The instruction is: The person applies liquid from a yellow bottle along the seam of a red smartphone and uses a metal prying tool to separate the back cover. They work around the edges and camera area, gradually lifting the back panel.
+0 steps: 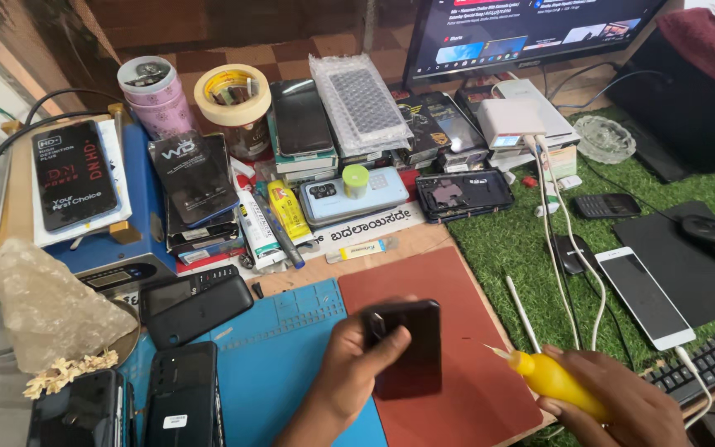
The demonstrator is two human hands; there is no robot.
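- A phone repair workbench is shown.
- Stacked phones and an opened handset are crowded behind a blue repair mat.
- Glue tubes, a tape roll and a monitor are seen.

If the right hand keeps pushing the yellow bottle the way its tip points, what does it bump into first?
Probably the black phone held in the left hand. The yellow bottle in the right hand points left toward it, though height is unclear.

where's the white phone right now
In the head view the white phone lies face up at the right on the green turf mat, beside the black mouse pad.
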